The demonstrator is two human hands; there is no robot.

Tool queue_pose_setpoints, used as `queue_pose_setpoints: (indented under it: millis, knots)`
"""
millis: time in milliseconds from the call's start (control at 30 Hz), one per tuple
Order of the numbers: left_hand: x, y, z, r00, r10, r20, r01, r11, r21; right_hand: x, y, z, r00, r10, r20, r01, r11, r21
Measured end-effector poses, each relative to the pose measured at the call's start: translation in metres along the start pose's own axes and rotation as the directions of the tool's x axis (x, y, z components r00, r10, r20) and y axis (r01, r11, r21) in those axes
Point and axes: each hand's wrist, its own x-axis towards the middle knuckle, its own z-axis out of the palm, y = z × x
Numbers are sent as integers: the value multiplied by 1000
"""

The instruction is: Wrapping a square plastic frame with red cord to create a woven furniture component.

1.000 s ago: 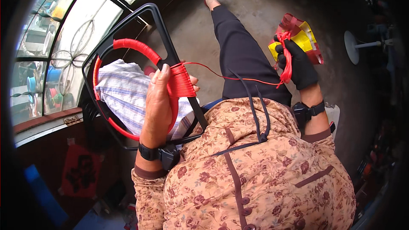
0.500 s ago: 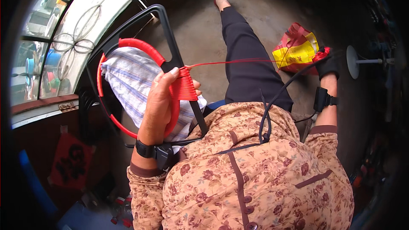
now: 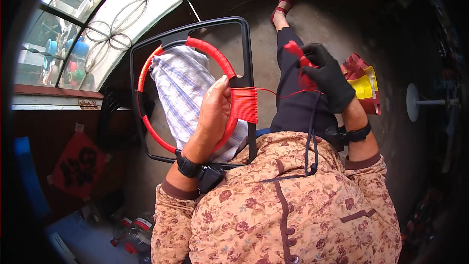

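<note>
A black frame (image 3: pixel 248 44) with rounded corners and a ring inside it stands tilted over my lap. Red cord (image 3: pixel 244 105) is wound tightly round parts of the ring and, in close rows, across a crosspiece by the frame's right side. My bare left hand (image 3: pixel 213 112) is closed round the ring beside that wound patch. A white cloth with blue stripes (image 3: pixel 178 85) shows through the ring. Above my thigh, my right hand (image 3: pixel 330 76), in a black glove, grips a bundle of red cord (image 3: pixel 299 54). A slack strand runs from the wound patch toward it.
A red and yellow bag (image 3: pixel 362 88) rests on the floor right of my leg. Beyond it is a pale round disc on a rod (image 3: pixel 413 102). A window with a metal grille (image 3: pixel 110 34) fills the upper left. Plastic bottles (image 3: pixel 139 232) are at lower left.
My right hand has come inward from the far right with the cord bundle, and the strand has gone from taut to slack. The frame sits further right in view and more face-on.
</note>
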Motion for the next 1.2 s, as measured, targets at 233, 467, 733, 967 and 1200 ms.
queue_pose_setpoints:
  millis: [233, 467, 733, 967, 1200]
  knots:
    - [5, -9, -9, 992, 108, -67, -96, 980, 173, -2, -37, 43, 915, -380, 135, 397, 908, -132]
    - [7, -12, -8, 986, 109, -126, -83, 977, 196, -10, -68, 18, 901, -91, 424, -19, 969, 248]
    - [8, -13, -13, 995, 33, -99, 3, 939, 344, -19, -13, 73, 886, 125, 446, -143, 990, 7]
    - [-6, -10, 2, 819, 571, -53, -416, 656, 630, 6, -31, 76, 994, 110, 27, -108, 842, 529]
    - [-18, -2, 14, 451, 803, 389, -615, -35, 787, 1, -73, 94, 671, -703, 235, 739, 604, -299]
